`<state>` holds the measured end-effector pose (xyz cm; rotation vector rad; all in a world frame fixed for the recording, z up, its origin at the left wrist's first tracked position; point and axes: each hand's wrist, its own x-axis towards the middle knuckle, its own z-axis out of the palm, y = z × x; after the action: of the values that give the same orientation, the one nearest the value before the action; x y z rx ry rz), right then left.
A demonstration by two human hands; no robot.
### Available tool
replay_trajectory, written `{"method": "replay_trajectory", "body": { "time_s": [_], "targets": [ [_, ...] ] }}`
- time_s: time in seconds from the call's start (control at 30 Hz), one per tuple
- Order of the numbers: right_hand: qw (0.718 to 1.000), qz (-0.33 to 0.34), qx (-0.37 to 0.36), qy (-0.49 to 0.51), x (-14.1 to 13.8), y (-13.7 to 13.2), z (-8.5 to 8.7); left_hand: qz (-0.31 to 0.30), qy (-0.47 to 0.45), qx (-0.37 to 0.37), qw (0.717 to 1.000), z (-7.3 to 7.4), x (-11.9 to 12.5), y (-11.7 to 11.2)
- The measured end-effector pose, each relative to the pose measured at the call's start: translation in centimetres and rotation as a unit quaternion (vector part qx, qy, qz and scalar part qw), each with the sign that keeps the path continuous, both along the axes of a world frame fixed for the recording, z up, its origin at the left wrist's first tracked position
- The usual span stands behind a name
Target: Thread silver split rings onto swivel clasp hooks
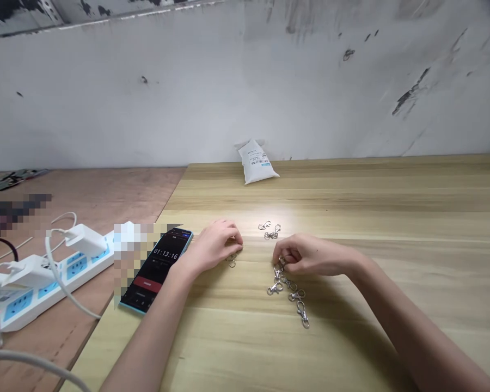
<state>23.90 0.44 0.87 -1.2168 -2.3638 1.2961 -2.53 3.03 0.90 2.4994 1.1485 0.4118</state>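
Curling over shiny metal clasps (297,295), right hand (310,255), left hand (214,243) beside thin round rings (232,263), each grip's hold unclear

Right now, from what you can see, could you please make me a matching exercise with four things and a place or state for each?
Things:
1. Phone
2. Packet
3. Right hand
4. Power strip

Places or states:
A. At some metal clasps
B. Has white chargers plugged in
C. Shows 01:13:16
D. By the wall

Pairs: 1-C, 2-D, 3-A, 4-B.
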Motion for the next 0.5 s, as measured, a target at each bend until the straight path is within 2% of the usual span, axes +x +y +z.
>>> {"method": "replay_trajectory", "body": {
  "time_s": [0.33, 0.5],
  "targets": [
    [0.994, -0.043, 0.039, -0.097, -1.7, -0.4, 0.8, 0.026, -0.123, -0.038, 0.991, 0.7, 1.1, -0.7],
    [0.99, -0.043, 0.078, -0.106, -2.2, -0.8, 0.5, 0.022, -0.146, -0.054, 0.988, 0.6, 1.3, -0.8]
  ]
}}
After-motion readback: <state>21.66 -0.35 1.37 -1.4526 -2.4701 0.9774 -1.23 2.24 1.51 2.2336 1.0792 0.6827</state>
